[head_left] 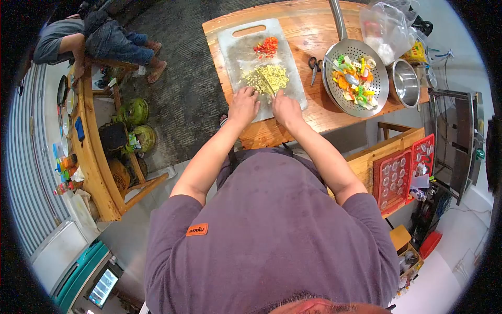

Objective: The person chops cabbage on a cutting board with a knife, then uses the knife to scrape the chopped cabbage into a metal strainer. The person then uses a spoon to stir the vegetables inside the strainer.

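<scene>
A: Two hands rest at the near edge of the white cutting board [261, 65] in the head view. Report the left hand.

B: Left hand [243, 106]: palm down, fingers curled together, fingertips pressed at the near edge of the chopped yellow-green pile [266, 78]. Whether they pinch a single piece, I cannot tell.

A: Right hand?

B: Right hand [285, 108]: fingers closed around the handle of a knife [269, 87]. The blade points away from the person into the pile.

A: Location of the pile?

B: Centre of the board, just beyond both hands. A smaller heap of chopped red pieces [267, 47] lies farther out, near the board's handle slot, apart from the pile.

A: Board support?

B: Wooden table [314, 36].

A: Adjacent items?

B: Scissors [314, 66] lie just right of the board. Next comes a perforated metal strainer pan [377, 86] holding mixed coloured pieces, then a steel bowl [404, 82]. A clear plastic bag [387, 29] sits behind them.

A: Other persons?

B: One person [94, 39] sits on a bench at upper left, well apart.
</scene>
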{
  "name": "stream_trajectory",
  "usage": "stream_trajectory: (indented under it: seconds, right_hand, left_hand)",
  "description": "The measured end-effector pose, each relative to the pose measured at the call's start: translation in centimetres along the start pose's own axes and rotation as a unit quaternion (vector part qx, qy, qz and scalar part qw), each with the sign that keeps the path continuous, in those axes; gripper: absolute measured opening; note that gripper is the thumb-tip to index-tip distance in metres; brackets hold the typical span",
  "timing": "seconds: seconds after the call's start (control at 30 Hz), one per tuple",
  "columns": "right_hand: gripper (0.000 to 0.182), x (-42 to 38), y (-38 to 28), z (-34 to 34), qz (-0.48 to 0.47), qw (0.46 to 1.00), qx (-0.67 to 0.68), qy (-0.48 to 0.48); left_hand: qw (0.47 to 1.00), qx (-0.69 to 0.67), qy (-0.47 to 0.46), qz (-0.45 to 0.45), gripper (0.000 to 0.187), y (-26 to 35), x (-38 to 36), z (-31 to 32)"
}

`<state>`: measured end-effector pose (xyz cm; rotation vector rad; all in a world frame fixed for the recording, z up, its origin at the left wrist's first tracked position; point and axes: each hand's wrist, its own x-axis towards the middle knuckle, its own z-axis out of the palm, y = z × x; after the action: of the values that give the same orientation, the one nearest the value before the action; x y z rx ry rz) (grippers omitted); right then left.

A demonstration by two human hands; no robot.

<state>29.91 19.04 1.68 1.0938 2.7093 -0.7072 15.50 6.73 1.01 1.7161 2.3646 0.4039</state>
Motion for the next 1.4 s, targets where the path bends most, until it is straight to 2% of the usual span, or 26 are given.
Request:
stream_trajectory:
  seconds: [0.07, 0.23, 0.5, 0.63, 0.7, 0.8, 0.93, 1.1, 1.2, 1.3, 1.4]
  right_hand:
    - [0.036, -0.4, 0.9, 1.5, -0.008, 1.0, 0.001, 0.005]
    - [0.035, 0.0, 1.3, -0.3, -0.024, 1.0, -0.005, -0.006]
    - [0.038, -1.3, 2.1, 0.8, -0.011, 1.0, 0.02, -0.015]
    - [0.041, -2.9, 3.0, -1.0, 0.003, 1.0, 0.006, -0.009]
    - [0.042, -3.3, 3.4, -1.6, 0.024, 0.999, 0.007, -0.025]
    - [0.044, -3.7, 3.8, -2.2, 0.025, 0.999, 0.017, -0.034]
    - [0.045, -4.0, 3.9, -2.0, 0.03, 0.999, 0.022, -0.039]
    - [0.044, -4.7, 2.7, -1.3, 0.03, 0.998, 0.052, -0.037]
    - [0.043, -4.9, 2.1, -0.7, 0.019, 0.997, 0.053, -0.049]
    - [0.043, -4.8, 1.5, 0.0, 0.015, 0.998, 0.033, -0.052]
    - [0.043, -4.7, 1.7, 1.1, 0.016, 0.998, 0.017, -0.056]
  left_hand:
    - [1.0, 0.0, -0.001, 0.003, 0.034, 0.1, -0.2, 0.1]
    - [1.0, -0.014, 0.027, 0.006, 0.035, 0.0, -0.1, 0.1]
    - [0.998, 0.039, -0.002, -0.039, 0.043, 1.6, 0.3, -0.3]
    - [0.995, 0.083, 0.027, -0.041, 0.042, 2.6, 1.0, 0.1]
    - [0.993, 0.058, 0.105, -0.018, 0.037, 2.2, 1.8, 0.9]
    - [0.991, 0.045, 0.126, -0.001, 0.032, 0.8, 3.7, 1.4]
    - [0.995, 0.018, 0.097, 0.016, 0.026, -0.8, 5.5, 0.9]
    - [0.992, -0.026, 0.124, 0.024, 0.014, -1.3, 4.4, 1.0]
    - [0.987, -0.037, 0.158, 0.015, 0.013, -0.9, 2.9, 1.4]
    - [0.989, -0.03, 0.145, -0.026, 0.017, -0.2, 1.8, 1.8]
    - [0.989, -0.021, 0.141, -0.027, 0.019, 0.0, 1.0, 2.0]
